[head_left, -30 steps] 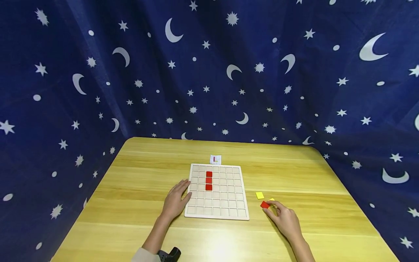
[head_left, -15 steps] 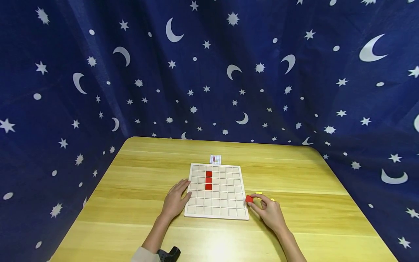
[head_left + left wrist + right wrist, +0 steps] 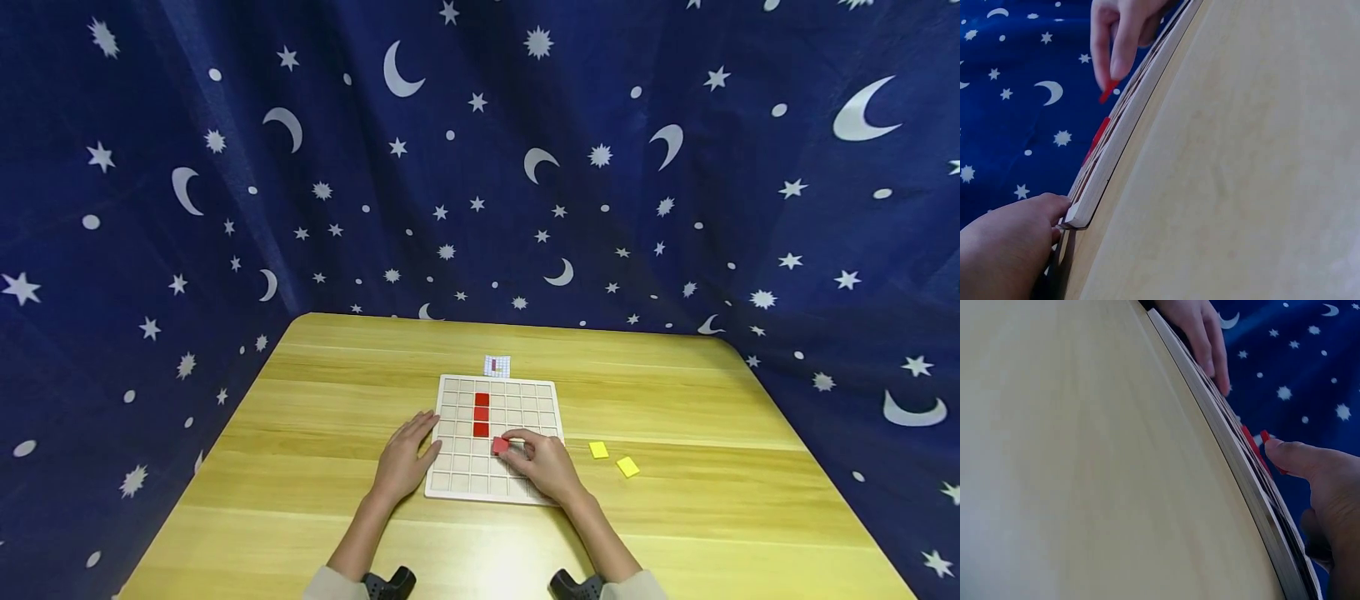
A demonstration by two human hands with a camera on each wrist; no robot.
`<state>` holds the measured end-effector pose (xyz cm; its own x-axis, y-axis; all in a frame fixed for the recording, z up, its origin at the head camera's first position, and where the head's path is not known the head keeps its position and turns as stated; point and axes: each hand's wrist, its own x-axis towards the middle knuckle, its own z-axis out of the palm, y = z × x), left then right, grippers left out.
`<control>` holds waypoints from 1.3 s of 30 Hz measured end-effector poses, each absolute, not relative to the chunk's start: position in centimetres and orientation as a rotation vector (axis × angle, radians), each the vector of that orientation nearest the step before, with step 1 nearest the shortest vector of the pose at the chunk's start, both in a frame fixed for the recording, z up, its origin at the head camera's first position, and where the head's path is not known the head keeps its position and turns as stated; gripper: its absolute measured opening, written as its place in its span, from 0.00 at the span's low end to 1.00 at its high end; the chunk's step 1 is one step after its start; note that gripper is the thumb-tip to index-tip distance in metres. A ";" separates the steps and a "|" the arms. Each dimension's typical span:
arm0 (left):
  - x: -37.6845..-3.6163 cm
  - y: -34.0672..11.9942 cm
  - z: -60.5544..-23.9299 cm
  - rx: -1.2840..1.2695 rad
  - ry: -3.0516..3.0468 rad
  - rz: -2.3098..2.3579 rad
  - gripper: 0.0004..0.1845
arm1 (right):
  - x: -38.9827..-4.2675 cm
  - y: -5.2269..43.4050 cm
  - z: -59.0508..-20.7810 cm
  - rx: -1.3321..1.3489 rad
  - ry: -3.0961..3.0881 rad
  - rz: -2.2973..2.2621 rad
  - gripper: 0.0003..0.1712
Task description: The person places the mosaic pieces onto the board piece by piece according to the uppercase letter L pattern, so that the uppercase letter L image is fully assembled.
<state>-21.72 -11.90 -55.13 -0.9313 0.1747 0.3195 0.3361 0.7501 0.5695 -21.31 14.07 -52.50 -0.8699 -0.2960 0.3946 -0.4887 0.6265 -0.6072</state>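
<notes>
A pale wooden board (image 3: 459,482) with a grid of square cells lies on the table. Three red square tiles (image 3: 481,414) form a column in its upper left part. My right hand (image 3: 551,467) pinches another red tile (image 3: 500,446) between thumb and fingers, over the board just right of and below the column. In the left wrist view this held tile (image 3: 1109,91) is tilted and above the board's surface. My left hand (image 3: 401,462) rests against the board's left edge, fingers extended, with the thumb at the rim.
Two yellow square tiles (image 3: 598,450) lie on the wooden table (image 3: 712,417) to the right of the board. Behind the board's far edge is a small printed grid card (image 3: 497,367) with coloured marks. A dark blue star-and-moon curtain (image 3: 480,167) surrounds the table.
My right hand has carried the red tile leftward from beside the yellow tiles to over the board. Both yellow tiles are now uncovered. My left hand stays at the board's edge.
</notes>
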 end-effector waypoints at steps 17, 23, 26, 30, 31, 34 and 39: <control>-21.7 -11.9 -55.2 -0.413 -2.678 -0.954 0.23 | -22.1 11.6 -52.4 0.652 -2.663 0.918 0.14; -21.6 -11.9 -55.1 -0.408 -2.679 -0.975 0.23 | -22.1 11.7 -52.5 0.672 -2.667 0.914 0.14; -21.6 -11.8 -55.1 -0.404 -2.674 -0.987 0.23 | -22.2 11.6 -52.7 0.682 -2.652 0.899 0.14; -21.6 -11.8 -55.1 -0.400 -2.671 -0.992 0.23 | -22.2 11.5 -52.8 0.691 -2.634 0.927 0.14; -21.6 -11.8 -55.1 -0.398 -2.672 -0.993 0.23 | -22.2 11.5 -52.9 0.693 -2.630 0.939 0.14; -21.6 -11.8 -55.1 -0.399 -2.677 -0.987 0.23 | -22.3 11.4 -52.9 0.701 -2.621 0.970 0.15; -21.6 -11.9 -55.2 -0.402 -2.684 -0.973 0.23 | -22.3 11.4 -53.0 0.710 -2.615 0.971 0.15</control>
<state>-21.64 -11.86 -55.19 -0.9286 0.1693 0.3302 0.3415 0.7379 0.5822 -22.32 11.37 -53.04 -0.8459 -0.3527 0.4001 -0.5284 0.6566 -0.5383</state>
